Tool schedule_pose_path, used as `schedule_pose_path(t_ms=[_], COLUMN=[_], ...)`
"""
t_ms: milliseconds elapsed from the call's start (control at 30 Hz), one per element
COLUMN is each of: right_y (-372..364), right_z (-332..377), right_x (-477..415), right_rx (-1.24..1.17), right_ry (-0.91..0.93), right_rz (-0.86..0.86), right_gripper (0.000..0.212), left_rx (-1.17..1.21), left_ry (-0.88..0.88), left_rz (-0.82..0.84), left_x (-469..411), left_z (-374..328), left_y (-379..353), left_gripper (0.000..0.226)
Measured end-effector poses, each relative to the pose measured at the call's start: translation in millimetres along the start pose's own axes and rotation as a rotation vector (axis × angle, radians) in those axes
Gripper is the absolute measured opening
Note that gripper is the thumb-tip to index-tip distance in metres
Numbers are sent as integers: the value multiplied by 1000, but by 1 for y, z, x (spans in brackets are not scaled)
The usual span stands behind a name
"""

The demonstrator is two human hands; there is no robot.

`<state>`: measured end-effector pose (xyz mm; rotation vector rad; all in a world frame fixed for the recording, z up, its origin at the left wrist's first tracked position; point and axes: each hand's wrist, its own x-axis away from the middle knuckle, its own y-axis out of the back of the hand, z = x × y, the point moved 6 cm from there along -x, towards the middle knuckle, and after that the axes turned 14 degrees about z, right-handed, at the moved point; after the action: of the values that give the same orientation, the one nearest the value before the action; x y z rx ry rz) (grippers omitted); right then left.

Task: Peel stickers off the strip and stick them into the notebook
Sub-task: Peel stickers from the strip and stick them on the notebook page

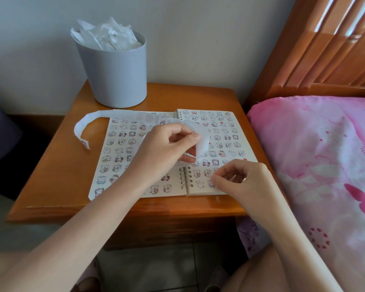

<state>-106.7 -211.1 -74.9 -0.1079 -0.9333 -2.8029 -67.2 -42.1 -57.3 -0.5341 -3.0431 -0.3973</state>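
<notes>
Scraps (108,34) fill the far grey bin (116,76). Left hand (164,152) pinches the strip (89,121) over the notebook (177,191); right hand (247,182) curls onto its near-right corner, hold unclear.

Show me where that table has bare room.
Free: the orange wooden table front-left, beside the open spiral notebook and white sticker strip; also right of the grey plastic bin. Crowded: the notebook, under left hand and right hand.
</notes>
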Motion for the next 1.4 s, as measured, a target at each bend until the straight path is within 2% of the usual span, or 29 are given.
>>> schedule_pose_path(t_ms=[233, 367, 567, 733, 833, 967, 1067, 1233, 1333, 1400], right_y=[0, 2, 4, 1, 2, 1, -1, 6, 9, 7], right_z=[-2, -4, -7, -6, -6, -6, -9, -11, 1, 13], right_x=[-1, -4, -6, -6, -6, -5, -7, -8, -7, -8], right_rx=[-3, -13, -15, 59, 50, -22, -6, -31, -111, -140], right_ry=[16, 24, 18, -2, 4, 7, 0, 47, 144, 218], right_rz=[26, 40, -6, -42, -11, 75, 99, 30, -46, -48], right_gripper=[12, 24, 11, 19, 15, 25, 21, 14, 7, 11], left_rx=[-1, 5, 24, 17, 29, 35, 42, 33, 14, 15], left_ry=[-4, -5, -9, -18, -20, -29, -38, -44, -45, -53], left_rz=[3, 8, 10, 12, 6, -4, -6, -2, 6, 9], left_x=[0, 0, -1, -1, -1, -1, 0, 0, -1, -1], left_z=[-1, 0, 2, 1, 2, 1, 0, 1, 1, 1], left_y=[0, 0, -1, -1, -1, 0, 0, 1, 1, 1], left_gripper=[12, 12, 12, 12, 12, 12, 13, 15, 17, 18])
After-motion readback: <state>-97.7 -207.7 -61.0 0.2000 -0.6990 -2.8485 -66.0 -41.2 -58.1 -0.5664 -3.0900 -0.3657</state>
